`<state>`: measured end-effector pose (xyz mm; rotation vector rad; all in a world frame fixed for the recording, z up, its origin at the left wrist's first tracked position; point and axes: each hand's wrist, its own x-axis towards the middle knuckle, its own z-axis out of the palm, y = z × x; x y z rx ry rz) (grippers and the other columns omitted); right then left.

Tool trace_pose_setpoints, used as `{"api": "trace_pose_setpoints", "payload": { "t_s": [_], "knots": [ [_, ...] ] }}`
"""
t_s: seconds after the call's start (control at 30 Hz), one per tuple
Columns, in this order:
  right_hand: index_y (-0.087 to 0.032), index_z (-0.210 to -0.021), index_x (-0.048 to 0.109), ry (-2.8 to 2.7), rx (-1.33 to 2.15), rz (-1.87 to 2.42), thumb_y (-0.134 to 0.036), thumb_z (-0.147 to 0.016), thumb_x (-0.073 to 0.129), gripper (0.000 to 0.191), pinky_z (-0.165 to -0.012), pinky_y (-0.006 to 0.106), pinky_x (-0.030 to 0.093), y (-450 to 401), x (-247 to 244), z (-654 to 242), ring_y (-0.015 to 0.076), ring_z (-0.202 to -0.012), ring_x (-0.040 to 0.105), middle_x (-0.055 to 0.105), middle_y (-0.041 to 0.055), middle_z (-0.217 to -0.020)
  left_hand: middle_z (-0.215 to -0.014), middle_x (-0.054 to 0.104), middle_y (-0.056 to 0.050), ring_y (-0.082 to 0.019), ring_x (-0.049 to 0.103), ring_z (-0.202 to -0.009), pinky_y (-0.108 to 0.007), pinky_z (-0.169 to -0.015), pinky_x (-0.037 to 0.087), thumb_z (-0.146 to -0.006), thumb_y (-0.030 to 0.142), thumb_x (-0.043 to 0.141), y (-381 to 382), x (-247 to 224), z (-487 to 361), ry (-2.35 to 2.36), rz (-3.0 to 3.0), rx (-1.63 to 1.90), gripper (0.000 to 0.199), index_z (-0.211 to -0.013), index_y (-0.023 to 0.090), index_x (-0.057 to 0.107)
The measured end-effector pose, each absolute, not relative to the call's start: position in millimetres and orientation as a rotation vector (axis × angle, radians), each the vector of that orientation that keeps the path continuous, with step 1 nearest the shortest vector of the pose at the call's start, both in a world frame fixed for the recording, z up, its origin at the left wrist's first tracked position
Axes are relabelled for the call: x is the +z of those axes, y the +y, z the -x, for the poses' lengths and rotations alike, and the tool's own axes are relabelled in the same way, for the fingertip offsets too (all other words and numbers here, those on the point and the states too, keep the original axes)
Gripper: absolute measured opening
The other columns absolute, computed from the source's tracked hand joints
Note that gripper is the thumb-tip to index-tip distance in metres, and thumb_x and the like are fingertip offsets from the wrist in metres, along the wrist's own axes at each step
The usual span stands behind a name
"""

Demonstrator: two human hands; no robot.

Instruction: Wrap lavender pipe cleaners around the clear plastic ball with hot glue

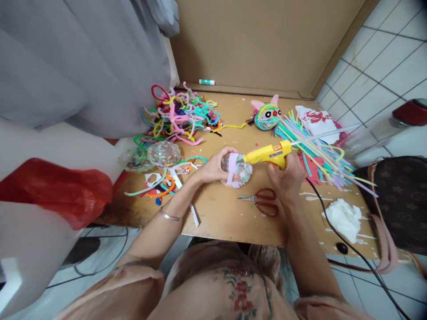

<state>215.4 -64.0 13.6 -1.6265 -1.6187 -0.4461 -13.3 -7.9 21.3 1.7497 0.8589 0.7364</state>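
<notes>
My left hand (213, 168) is wrapped round a clear plastic ball-like piece (245, 173) with lavender pipe cleaner strips running over it. In my right hand (288, 178) is a yellow hot glue gun (267, 154), with a clear glue stick (320, 133) jutting from its back end. The gun's nozzle points left and meets or nearly meets the lavender strips; whether it touches, I cannot tell. Below, red-handled scissors (267, 204) lie partly spread on the wooden table (216, 213).
A tangle of pipe cleaners (180, 111) and clear plastic pieces (163, 153) lie left. A colourful animal figure (267, 116) sits behind, beside straight pipe cleaners (310, 146). The gun's black cord (328, 218) passes a crumpled tissue (343, 218) and brown handbag (396, 200) at right.
</notes>
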Motion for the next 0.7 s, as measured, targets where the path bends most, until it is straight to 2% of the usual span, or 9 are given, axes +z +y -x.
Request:
{"api": "trace_pose_setpoints", "payload": {
  "t_s": [0.7],
  "knots": [
    [-0.024,-0.081,0.043,-1.625,-0.479,1.626,-0.030,-0.075,0.050,0.011,-0.060,0.031,0.036,-64.5,15.2,-216.1,0.0217,-0.072,0.053,0.052,0.0027,-0.075,-0.104,0.054,-0.002,-0.018,0.051,-0.092,-0.029,-0.083,0.043,-0.050,0.038,0.082,-9.3,23.2,13.1,0.857,-1.737,0.728,0.074,-0.113,0.018,0.049]
  ]
}}
